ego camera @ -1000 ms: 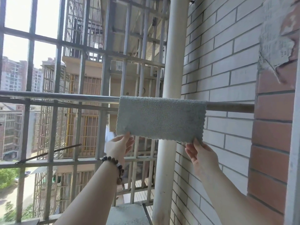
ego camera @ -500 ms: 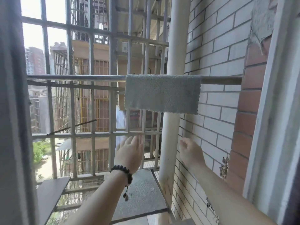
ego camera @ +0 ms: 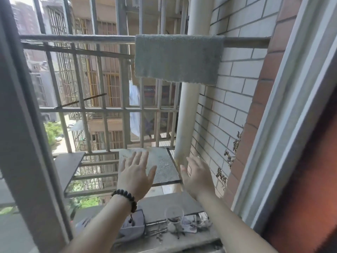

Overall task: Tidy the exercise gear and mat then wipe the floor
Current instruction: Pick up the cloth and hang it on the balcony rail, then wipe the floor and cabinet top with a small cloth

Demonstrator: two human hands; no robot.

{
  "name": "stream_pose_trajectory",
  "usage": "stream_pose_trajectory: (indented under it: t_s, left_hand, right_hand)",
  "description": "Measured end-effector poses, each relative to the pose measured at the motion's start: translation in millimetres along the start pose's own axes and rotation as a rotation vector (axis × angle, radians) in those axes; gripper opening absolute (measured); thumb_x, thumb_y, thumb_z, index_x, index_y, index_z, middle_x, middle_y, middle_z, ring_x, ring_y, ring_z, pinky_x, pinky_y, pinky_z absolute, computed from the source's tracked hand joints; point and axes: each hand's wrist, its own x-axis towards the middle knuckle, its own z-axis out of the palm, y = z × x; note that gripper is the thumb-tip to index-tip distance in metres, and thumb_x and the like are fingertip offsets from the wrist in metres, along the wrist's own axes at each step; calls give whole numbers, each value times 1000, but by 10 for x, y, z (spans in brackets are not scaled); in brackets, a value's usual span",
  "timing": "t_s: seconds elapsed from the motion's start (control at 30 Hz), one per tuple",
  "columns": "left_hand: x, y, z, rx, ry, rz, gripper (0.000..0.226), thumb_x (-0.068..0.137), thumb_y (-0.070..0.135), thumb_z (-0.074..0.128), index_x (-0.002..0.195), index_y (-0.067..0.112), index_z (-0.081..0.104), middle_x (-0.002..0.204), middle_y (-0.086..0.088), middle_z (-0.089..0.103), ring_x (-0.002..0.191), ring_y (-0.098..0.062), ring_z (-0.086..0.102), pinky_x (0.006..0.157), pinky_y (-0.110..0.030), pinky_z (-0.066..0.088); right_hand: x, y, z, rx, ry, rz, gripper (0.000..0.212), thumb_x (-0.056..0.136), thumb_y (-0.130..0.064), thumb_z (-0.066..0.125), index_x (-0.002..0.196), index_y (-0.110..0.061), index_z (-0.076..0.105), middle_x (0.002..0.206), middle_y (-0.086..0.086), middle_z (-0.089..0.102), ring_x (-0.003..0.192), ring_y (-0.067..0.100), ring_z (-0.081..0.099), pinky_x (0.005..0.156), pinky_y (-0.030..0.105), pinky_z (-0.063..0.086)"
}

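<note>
Hanging flat over the round grey metal rail (ego camera: 76, 38), the grey terry cleaning cloth (ego camera: 178, 58) sat folded across the bar beside the white drain pipe (ego camera: 189, 114), lower scalloped edge level, nothing touching it. Left hand (ego camera: 135, 175) with the dark bead bracelet (ego camera: 125, 197) was released, fingers spread and straight, holding nothing; right hand (ego camera: 197, 178) likewise loose and empty — both well below the cloth, above the sill.

Judged step: cloth put out to dry, wiping part looked done. To finish well, leave the cloth centred so both flaps balance on the rail, and draw the arms in between the window frames without knocking the sill clutter.

Surface and room: grey stone window sill (ego camera: 164, 203) carried a clear plastic cup (ego camera: 174, 217), a grey pouch (ego camera: 134, 228) and small metal bits, type unclear. Outside — a grey speckled slab (ego camera: 162, 167) on the cage of metal security bars (ego camera: 102, 110), white tiled wall (ego camera: 231, 99), red brick edge (ego camera: 259, 99), apartment blocks beyond. Mat and exercise gear were not in view.
</note>
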Motion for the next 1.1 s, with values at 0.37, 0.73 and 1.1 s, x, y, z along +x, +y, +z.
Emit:
stream_pose_trajectory:
  t_s: [0.37,0.73,1.1]
  left_hand:
    - [-751,-70,251,-68,-159,149,65,97,57,19,154,28,6,161,5,10,148,-15,2,121,-42,2]
    - [-1687,120,425,-129,-330,486,68,96,58,18,154,26,6,161,5,6,148,-15,-2,120,-44,0]
    - [-3243,1363,399,-296,-497,1005,68,97,55,25,154,24,6,161,4,7,148,-15,-4,120,-44,-2]
  right_hand:
    - [-1100,-54,339,-103,-47,188,56,98,-47,30,148,-21,29,157,0,21,146,16,7,119,37,6]
    - [-2621,-189,306,-216,119,529,68,88,-49,21,135,-10,52,149,10,40,143,25,25,114,50,22]
    - [-4688,-115,-523,-378,322,1034,54,91,-40,39,134,-11,54,149,8,39,143,26,25,115,49,23]
